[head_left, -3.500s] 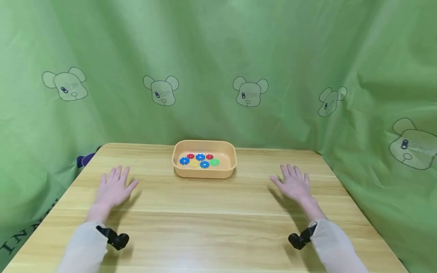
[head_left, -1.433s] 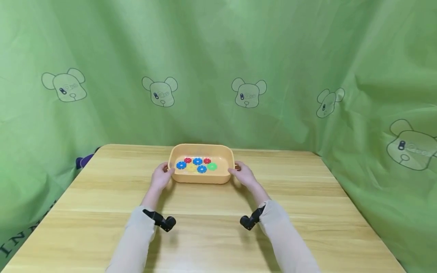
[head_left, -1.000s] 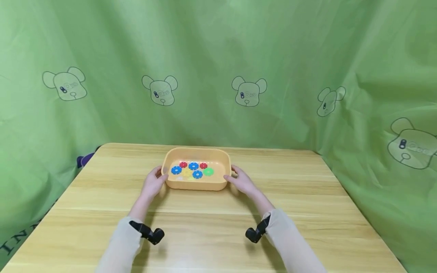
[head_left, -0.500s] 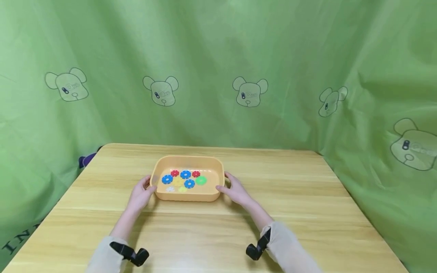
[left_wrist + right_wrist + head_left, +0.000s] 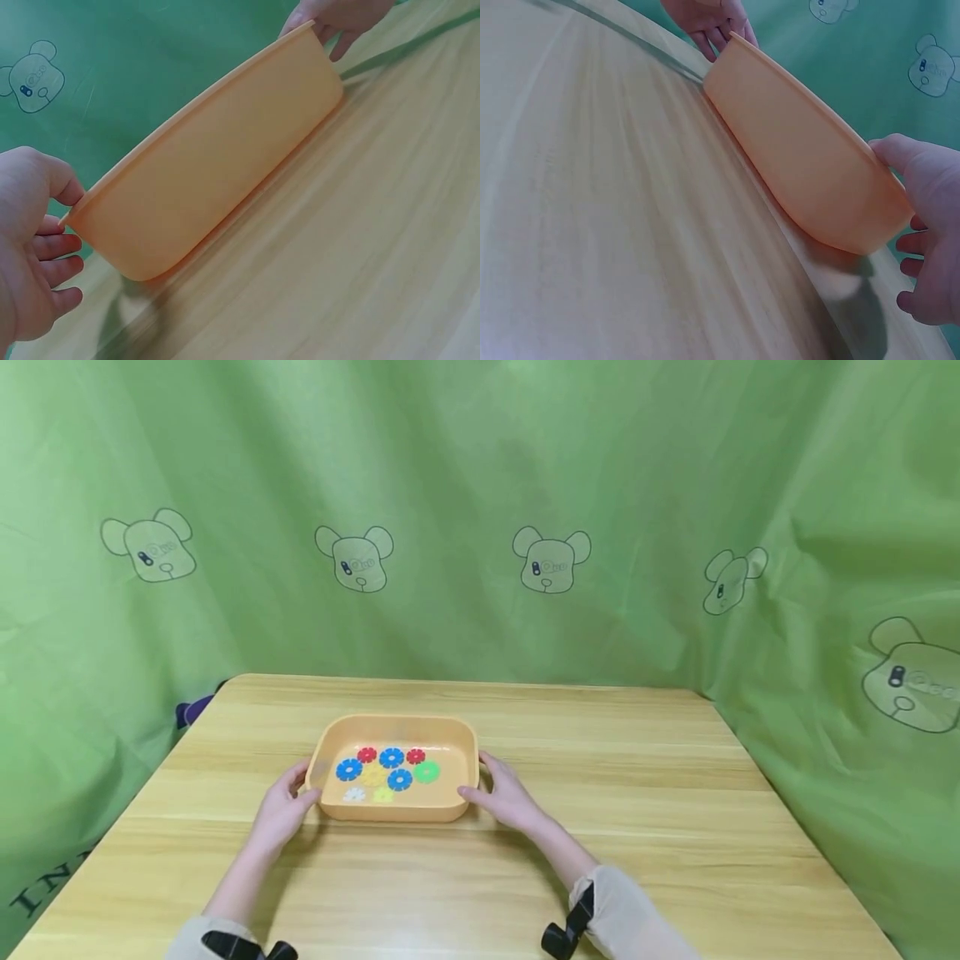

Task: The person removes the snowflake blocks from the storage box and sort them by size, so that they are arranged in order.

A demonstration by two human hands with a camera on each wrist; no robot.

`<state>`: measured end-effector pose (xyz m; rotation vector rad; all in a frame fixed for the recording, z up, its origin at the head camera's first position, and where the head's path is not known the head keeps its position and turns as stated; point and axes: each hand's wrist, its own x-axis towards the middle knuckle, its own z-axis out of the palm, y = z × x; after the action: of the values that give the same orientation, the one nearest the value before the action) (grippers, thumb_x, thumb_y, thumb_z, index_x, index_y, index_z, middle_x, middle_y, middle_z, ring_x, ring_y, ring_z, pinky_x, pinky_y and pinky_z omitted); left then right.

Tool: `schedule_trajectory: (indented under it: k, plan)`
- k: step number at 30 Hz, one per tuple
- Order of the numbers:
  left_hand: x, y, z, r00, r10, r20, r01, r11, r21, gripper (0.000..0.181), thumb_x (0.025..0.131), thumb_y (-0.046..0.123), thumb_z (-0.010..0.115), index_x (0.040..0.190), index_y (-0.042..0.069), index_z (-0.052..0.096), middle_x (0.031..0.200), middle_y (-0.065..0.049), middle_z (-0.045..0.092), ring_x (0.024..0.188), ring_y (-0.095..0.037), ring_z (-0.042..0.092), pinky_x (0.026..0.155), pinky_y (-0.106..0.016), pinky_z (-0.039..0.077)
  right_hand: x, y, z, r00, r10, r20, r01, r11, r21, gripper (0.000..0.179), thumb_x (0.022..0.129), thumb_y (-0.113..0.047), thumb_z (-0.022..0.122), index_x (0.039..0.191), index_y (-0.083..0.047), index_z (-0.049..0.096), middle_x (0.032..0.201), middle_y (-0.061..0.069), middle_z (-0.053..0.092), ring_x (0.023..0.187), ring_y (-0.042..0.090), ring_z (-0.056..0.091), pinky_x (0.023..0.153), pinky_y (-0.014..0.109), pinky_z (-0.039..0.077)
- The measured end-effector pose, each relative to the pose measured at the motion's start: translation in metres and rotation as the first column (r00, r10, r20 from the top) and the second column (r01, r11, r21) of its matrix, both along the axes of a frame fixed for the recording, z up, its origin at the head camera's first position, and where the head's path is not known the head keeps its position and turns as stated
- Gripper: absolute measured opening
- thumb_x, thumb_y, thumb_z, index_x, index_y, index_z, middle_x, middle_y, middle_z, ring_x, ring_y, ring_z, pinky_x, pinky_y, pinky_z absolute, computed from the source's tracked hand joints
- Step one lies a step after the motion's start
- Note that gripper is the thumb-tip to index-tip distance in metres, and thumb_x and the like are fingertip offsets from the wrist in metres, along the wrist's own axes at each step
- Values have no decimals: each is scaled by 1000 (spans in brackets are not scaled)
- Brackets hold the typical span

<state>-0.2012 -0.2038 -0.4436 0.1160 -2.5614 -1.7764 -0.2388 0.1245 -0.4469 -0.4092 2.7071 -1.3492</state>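
Between my two hands is a light-orange plastic bin with rounded corners, left of the table's middle in the head view. My left hand pinches its left rim, thumb on top and the other fingers lower, outside the wall. On the opposite end, my right hand pinches the rim likewise. Flat on the bin's floor lie several notched snowflake discs: blue, red, green, yellow and white. Both wrist views show the bin's outer wall, its base at or very near the tabletop.
The wooden table extends around the bin on all sides. Behind and beside it hangs a green curtain with mouse-head outlines. Something purple pokes out past the table's far left edge. A black camera sits on the right sleeve.
Both hands went from lying spread on the table to gripping the bin's ends. The bin has since come nearer and to the left, discs inside; more discs show at its front.
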Motion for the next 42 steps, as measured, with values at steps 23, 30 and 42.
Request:
schedule_trajectory:
  k: [23,30,42]
  plan:
    - [23,-6,8,1000,6,21,-5,998,-70,57,89,4,52,139,-11,27,142,-30,29,133,-41,25,111,-53,18,16,-4,3,999,31,-13,-31,999,32,80,81,-34,70,142,1,31,143,21,35,132,41,28,104,62,25]
    - [22,-6,8,1000,-12,-13,11,994,-107,61,89,5,53,140,-11,24,144,-29,26,134,-42,21,111,-53,16,12,-1,10,999,-6,-49,8,999,37,74,84,-35,67,140,1,35,140,21,39,129,40,33,104,59,29]
    - [4,-3,-2,999,-22,-36,25,996,85,70,89,3,56,143,-10,13,148,-28,15,135,-39,20,112,-44,18,-21,-22,48,998,8,-59,-18,985,-174,49,83,-9,68,127,2,51,118,16,59,110,30,55,97,39,45]
